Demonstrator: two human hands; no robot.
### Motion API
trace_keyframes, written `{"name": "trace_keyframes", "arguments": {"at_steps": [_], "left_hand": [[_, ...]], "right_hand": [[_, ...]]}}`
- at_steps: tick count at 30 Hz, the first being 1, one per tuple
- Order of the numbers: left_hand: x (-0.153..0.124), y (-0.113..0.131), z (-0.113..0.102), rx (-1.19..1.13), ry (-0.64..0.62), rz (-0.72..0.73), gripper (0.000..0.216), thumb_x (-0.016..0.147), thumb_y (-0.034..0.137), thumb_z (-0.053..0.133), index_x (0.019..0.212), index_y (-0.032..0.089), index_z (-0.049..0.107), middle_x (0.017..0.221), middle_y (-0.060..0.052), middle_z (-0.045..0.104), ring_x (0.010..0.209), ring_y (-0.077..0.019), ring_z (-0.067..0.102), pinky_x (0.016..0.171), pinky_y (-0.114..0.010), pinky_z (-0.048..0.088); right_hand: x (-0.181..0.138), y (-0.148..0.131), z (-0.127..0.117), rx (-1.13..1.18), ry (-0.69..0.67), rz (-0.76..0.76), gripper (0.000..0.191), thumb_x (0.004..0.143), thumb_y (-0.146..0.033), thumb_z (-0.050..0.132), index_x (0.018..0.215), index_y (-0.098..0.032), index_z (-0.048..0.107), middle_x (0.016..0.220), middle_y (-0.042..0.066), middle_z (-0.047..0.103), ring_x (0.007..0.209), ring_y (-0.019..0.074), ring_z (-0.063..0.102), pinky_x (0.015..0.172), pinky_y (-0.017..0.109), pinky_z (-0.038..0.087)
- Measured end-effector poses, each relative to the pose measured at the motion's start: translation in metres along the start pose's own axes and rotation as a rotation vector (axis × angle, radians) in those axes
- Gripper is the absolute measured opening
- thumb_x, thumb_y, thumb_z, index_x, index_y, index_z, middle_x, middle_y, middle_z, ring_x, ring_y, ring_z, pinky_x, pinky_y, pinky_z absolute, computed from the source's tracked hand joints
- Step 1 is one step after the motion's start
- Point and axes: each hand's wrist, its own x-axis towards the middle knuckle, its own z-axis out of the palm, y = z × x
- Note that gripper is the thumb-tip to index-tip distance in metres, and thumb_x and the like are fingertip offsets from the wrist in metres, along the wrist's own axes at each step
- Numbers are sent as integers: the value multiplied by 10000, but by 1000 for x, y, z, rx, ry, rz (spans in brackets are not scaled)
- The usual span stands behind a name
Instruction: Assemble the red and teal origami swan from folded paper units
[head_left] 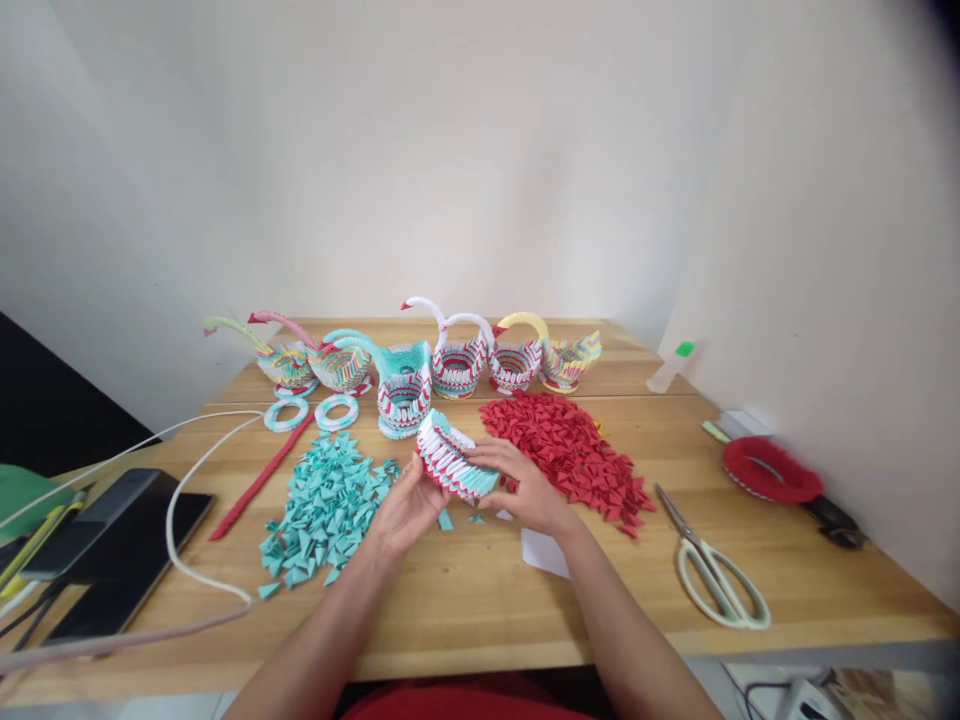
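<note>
Both hands hold a small ring-shaped paper model point(450, 457) made of folded white, red and teal pieces, lifted a little above the wooden table point(465, 600). My left hand point(405, 510) cups it from below left, fingers curled on its edge. My right hand point(525, 485) grips its right side, fingers wrapped over the top. A heap of teal folded triangles point(324, 508) lies left of the hands. A heap of red folded triangles point(571, 452) lies to the right. A few loose teal pieces point(459, 519) rest under the model.
Several finished paper swans point(420, 365) line the table's far edge, with two paper rings point(311, 412) and a red paper strip point(259, 480) before them. Scissors point(712, 572), a red paper ring point(772, 470) and a glue bottle point(671, 366) are at right; a tablet point(112, 545) and white cable point(184, 500) at left.
</note>
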Motion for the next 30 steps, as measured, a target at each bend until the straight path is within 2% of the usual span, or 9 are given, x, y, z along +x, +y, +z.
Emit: {"name": "trace_keyframes", "arguments": {"at_steps": [6,9,13,16,19,22,25,27,30], "left_hand": [[3,-1,1,4,45,10,266,832,385,728,1002,182,701,1077,-55,707,1014,-187,634,874,-282,523],[3,-1,6,22,22,22,319,832,432,716,1021,174,703,1103,-67,705,1001,-193,641,902,-306,519],[1,-3,10,92,-27,46,415,751,525,760,961,170,719,1021,-83,720,976,-216,651,929,-344,500],[-2,-3,13,294,-95,93,437,681,478,829,957,155,729,965,-97,724,979,-251,645,944,-368,469],[-6,-1,15,631,-130,142,403,655,401,854,965,164,748,968,-96,717,1004,-288,618,948,-375,444],[-9,0,17,932,-88,319,299,581,265,892,842,189,766,944,-79,707,1026,-305,575,966,-354,418],[-10,-1,18,986,-21,393,305,545,201,898,817,193,760,919,-67,710,998,-296,579,945,-334,428],[-9,-2,19,860,1,347,348,597,220,877,919,191,748,953,-61,719,998,-275,604,930,-325,446],[-8,-1,22,569,-4,250,443,698,277,824,1112,196,691,1058,-63,720,1005,-240,642,914,-319,474]], "right_hand": [[-1,5,5,-10,45,27,323,746,-438,792,987,-228,748,1071,88,732,1080,263,642,1038,480,432],[-1,3,5,-30,54,43,296,745,-436,788,942,-218,755,1019,81,741,1052,265,650,1063,494,400],[-1,-5,4,-32,98,83,256,733,-404,791,890,-206,750,982,73,732,1017,262,641,1000,442,450],[-2,-9,5,9,131,186,212,746,-390,761,819,-193,733,914,46,704,901,226,638,841,348,509],[-3,-7,8,130,181,302,266,725,-422,757,796,-171,711,755,4,653,689,162,590,636,262,483],[-2,-5,12,239,234,361,375,686,-507,768,812,-161,699,683,-16,621,604,139,547,558,238,449],[0,-11,11,273,192,308,476,746,-629,678,848,-166,719,713,8,653,629,158,586,583,259,483],[1,-18,8,284,151,241,555,835,-684,543,948,-179,743,787,41,697,737,195,650,699,308,532],[1,-27,1,313,219,215,597,906,-689,419,1151,-229,711,991,77,739,993,240,680,929,397,513]]}}
